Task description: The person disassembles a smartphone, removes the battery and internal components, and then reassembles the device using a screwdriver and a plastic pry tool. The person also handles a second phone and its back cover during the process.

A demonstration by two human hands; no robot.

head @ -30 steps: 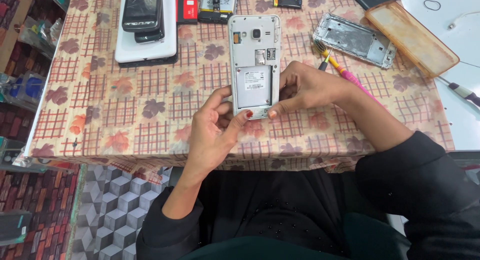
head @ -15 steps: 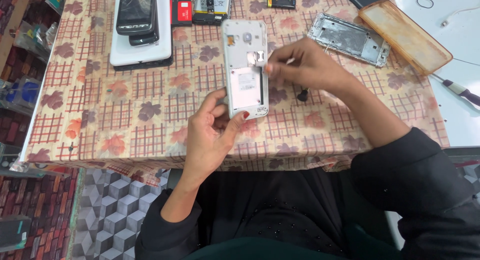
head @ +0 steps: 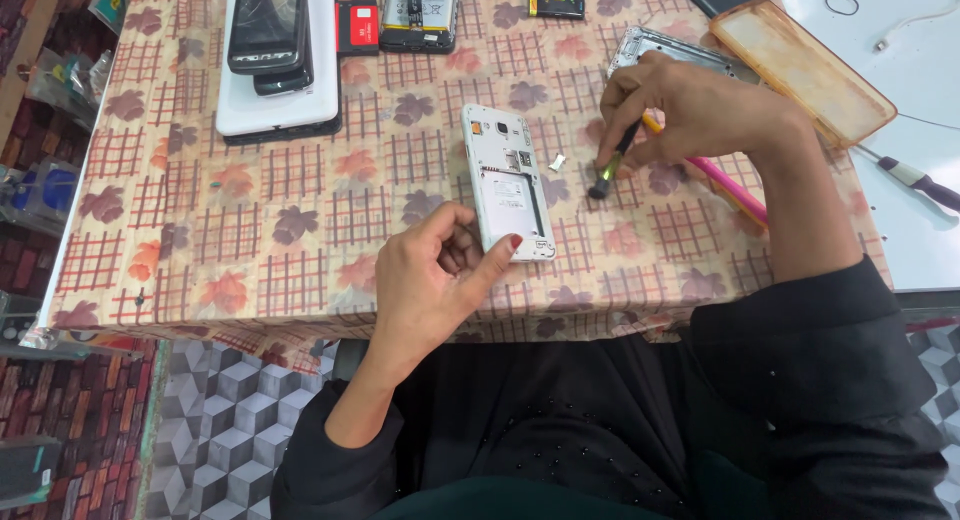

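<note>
A white phone [head: 508, 192] with its back cover off lies face down on the patterned worktop, its long axis running from 12 to 6 o'clock, camera end at 12. Its empty battery bay shows a pale label. At 3 o'clock, just beside it, lies a tiny metal piece [head: 558, 162]; farther toward 3 o'clock a dark-tipped tool [head: 610, 165] slants down to the cloth.

The opened phone [head: 508, 183] shows white matt plastic with small metal parts inside; the tablecloth [head: 300, 180] looks like smooth, faintly glossy printed vinyl; the orange case [head: 800, 70] seems translucent soft plastic; the sleeves [head: 830, 380] are matt black cloth.
</note>
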